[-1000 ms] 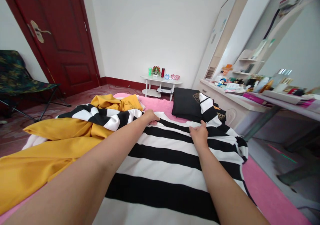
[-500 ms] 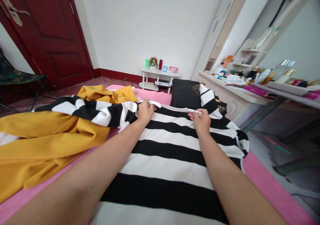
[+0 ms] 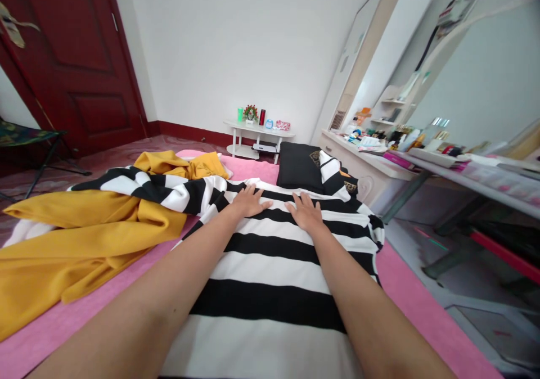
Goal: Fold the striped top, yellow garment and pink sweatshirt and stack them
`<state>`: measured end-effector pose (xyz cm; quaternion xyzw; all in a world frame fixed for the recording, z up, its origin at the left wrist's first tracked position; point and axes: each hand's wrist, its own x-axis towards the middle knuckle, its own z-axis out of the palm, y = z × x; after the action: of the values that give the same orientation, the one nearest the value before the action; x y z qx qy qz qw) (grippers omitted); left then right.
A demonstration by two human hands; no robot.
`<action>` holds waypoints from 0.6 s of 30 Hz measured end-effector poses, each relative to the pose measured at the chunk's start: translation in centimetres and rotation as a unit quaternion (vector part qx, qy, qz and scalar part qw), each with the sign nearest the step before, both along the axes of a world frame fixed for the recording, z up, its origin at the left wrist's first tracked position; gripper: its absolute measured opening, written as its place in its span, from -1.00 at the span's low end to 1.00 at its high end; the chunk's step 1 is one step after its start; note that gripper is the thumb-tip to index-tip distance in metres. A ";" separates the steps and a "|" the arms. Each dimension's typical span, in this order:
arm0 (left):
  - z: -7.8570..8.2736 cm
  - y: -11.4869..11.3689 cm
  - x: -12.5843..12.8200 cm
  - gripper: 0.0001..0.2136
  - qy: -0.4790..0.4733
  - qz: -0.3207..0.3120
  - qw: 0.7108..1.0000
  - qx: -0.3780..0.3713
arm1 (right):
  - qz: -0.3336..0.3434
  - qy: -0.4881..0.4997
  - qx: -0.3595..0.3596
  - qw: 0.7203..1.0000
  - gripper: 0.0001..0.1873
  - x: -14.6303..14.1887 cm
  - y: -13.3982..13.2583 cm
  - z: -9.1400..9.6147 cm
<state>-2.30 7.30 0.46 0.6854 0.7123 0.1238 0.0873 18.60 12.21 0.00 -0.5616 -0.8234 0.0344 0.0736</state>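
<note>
A black-and-white striped knit garment [image 3: 270, 269], sweater-like, lies spread over a pink cover [image 3: 405, 283]. My left hand [image 3: 248, 201] rests flat on its upper part with the fingers spread, near the far white edge. To the right, my right hand [image 3: 305, 211] also lies palm down on the stripes, its fingers apart. Neither hand grips the cloth. One striped sleeve stretches out to the left over a mustard-yellow garment [image 3: 97, 244]. The other sleeve bends at the right edge of the cover. My forearms hide part of the striped cloth.
A black cushion [image 3: 300, 166] lies beyond the garment. Against the far wall stands a small white table [image 3: 258, 128] with several small items. A dressing table [image 3: 375, 157] crowded with bottles is at the right. At the left are a red door [image 3: 80, 58] and a folding chair [image 3: 29, 137].
Both hands have let go of the garment's far edge and now lie flat on it. My right hand has moved left, closer to my left hand. The view has shifted slightly.
</note>
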 end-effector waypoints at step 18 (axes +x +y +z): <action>-0.5 -11.2 -0.8 -0.55 0.104 0.078 0.980 0.151 | -0.242 -0.024 0.020 0.970 -0.30 8.9 -7.8 0.4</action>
<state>-3.08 -3.93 0.00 0.6421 0.7419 0.1646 -0.1013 27.53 4.46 0.39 -0.7432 -0.6652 -0.0144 0.0706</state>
